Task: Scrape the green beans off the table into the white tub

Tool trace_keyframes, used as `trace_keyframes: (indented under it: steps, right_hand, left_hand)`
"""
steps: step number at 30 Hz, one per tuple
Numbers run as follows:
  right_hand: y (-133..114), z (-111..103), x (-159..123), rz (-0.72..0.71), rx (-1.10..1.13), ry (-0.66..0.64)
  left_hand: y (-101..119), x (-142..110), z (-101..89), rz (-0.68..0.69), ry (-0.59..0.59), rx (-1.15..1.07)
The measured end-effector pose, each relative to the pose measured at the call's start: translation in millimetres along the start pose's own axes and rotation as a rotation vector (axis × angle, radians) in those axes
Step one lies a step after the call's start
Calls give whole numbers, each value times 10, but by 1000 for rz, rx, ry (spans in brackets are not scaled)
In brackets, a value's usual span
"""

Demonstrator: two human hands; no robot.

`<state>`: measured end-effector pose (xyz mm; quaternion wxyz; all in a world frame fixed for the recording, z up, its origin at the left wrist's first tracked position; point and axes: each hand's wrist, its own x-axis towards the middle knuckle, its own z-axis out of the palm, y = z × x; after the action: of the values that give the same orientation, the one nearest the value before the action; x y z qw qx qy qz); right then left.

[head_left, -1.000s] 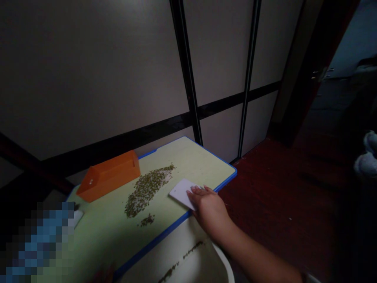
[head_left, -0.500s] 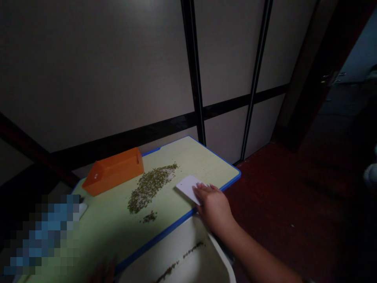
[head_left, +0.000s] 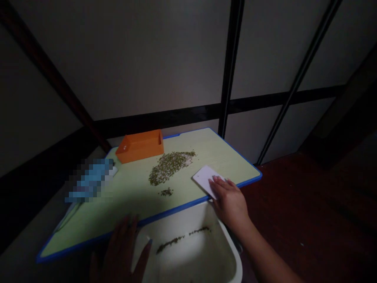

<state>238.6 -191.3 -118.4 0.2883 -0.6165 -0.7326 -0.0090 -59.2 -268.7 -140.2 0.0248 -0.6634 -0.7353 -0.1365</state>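
My right hand (head_left: 232,202) grips a white flat card (head_left: 204,179) at the table's front edge, fingers on top. To its left, a pile of small green-brown grains (head_left: 167,167) with paler bits lies on the pale yellow-green tabletop (head_left: 224,151). A smaller cluster of grains (head_left: 166,192) sits just in front of the pile. My left hand (head_left: 120,251), dark in shadow, has its fingers spread at the front edge, its thumb reaching over the white bin (head_left: 238,263). Lines of grains (head_left: 171,244) lie inside that bin, below the table edge.
An orange open box (head_left: 141,149) stands at the back left of the table. A blue, partly pixelated item (head_left: 92,179) lies at the left side. Behind rises a panelled wall or cabinet (head_left: 165,59); dark red floor (head_left: 294,212) shows at right.
The view has turned left, so the table sits further right in the picture. My left hand has come further into view with fingers spread. My right hand keeps hold of the card.
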Motion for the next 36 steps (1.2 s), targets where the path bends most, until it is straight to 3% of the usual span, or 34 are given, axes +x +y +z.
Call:
trace_keyframes:
  steps: [4,10,16,21,24,26,30,36]
  right_hand:
    - [61,35,-18,-97,-50,74]
    - [269,74,-25,-244,-15,219]
    - [345,-199,246,-322,308,373]
    - [86,-395,855,-268,775,73]
    - [-42,-234,1201,-289,1004,-182]
    - [-95,-52,1327,-210,1125,-291]
    - [-134,210,1338,-41,1256,-253]
    - [-99,222,1283,37,1252,-255]
  left_hand:
    - [99,-22,-79,-75,-48,-16]
    - [154,-20,-79,-81,-50,8]
    - [171,-16,-92,-83,-64,7]
    - [218,-1,-124,-118,-81,15]
    - [217,-4,-129,-123,-91,3]
    - [198,-14,-118,-125,-90,-1]
    - [148,-33,-80,-111,-74,-18]
    - [130,-22,-61,-90,-61,-42]
